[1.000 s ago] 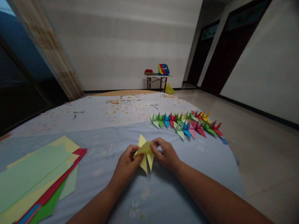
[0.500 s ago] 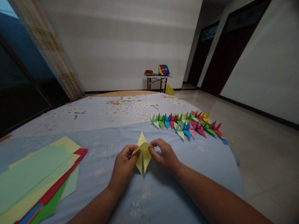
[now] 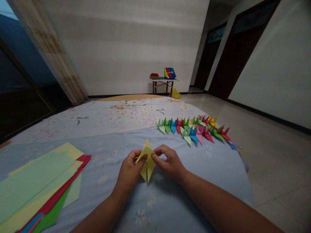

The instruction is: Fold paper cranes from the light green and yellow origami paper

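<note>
A pale yellow piece of folded origami paper point(image 3: 147, 151) is held just above the cloth, one point facing away from me and two narrow points, split by a slit, facing me. My left hand point(image 3: 131, 165) pinches its left edge, with the thumb lying on the front. At the right edge, the thumb and forefinger of my right hand point(image 3: 169, 161) are closed on the paper. Beyond my right hand stand rows of folded paper cranes point(image 3: 194, 129) in green, blue, red, pink and yellow.
To the left lies a stack of coloured paper sheets point(image 3: 36, 181). A blue flowered tablecloth point(image 3: 102, 200) covers the near part of the round table, a white flowered one point(image 3: 102, 119) the far part. A small table point(image 3: 165, 80) with a colourful bag point(image 3: 169, 73) stands by the wall.
The yellow paper's middle flap, bowed open between my hands before, now lies flatter as a diamond shape. My right hand has shifted slightly left with the right edge.
</note>
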`<state>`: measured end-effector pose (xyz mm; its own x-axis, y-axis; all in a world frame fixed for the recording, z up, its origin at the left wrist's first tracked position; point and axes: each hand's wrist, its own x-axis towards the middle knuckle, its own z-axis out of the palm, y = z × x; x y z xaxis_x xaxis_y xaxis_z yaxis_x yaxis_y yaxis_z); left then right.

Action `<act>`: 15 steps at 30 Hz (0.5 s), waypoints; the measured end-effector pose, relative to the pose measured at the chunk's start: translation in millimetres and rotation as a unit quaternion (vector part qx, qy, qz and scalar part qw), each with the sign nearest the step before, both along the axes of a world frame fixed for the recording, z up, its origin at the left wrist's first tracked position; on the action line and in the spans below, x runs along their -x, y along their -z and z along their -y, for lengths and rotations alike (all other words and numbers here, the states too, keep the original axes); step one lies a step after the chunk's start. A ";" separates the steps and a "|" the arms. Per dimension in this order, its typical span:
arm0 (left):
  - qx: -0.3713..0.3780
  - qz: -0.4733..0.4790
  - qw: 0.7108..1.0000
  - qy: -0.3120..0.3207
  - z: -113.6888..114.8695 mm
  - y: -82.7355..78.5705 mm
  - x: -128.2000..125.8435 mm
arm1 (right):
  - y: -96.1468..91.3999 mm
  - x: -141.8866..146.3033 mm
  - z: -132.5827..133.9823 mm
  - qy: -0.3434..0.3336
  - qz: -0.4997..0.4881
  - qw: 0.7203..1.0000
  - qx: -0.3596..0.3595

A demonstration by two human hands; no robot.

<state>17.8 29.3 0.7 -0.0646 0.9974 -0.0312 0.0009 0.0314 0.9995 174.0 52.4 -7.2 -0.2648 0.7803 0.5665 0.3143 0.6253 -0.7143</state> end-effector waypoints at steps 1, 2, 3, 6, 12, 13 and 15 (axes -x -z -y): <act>0.004 0.013 1.000 -0.001 -0.7 0.7 0.5 | -1.1 -0.4 0.6 -0.013 -0.005 1.000 0.002; 0.010 0.024 1.000 -0.002 -1.5 1.7 1.1 | -2.0 -0.9 0.9 -0.024 -0.011 1.000 0.006; 0.016 0.034 0.999 -0.003 -2.2 2.9 1.6 | -2.7 -1.3 1.0 -0.032 -0.018 0.999 0.012; 0.036 0.056 0.998 -0.002 -3.3 6.1 2.7 | -2.5 -1.8 -0.5 -0.018 -0.041 0.998 0.049; 0.036 0.066 0.997 -0.006 -2.5 6.5 2.1 | 3.0 0.7 -4.4 -0.028 -0.045 0.992 0.117; 0.034 0.067 0.997 -0.008 -2.4 6.1 2.0 | 3.5 1.1 -4.2 -0.036 -0.036 0.992 0.119; 0.028 0.063 0.998 -0.008 -2.6 5.7 2.2 | 3.6 1.9 -3.2 -0.046 -0.019 0.992 0.117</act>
<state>15.7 31.8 -4.9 -0.0724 0.9927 -0.0962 -0.1250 0.0867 0.9884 172.2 55.6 -10.8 -0.3226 0.8658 0.3825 0.2349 0.4647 -0.8537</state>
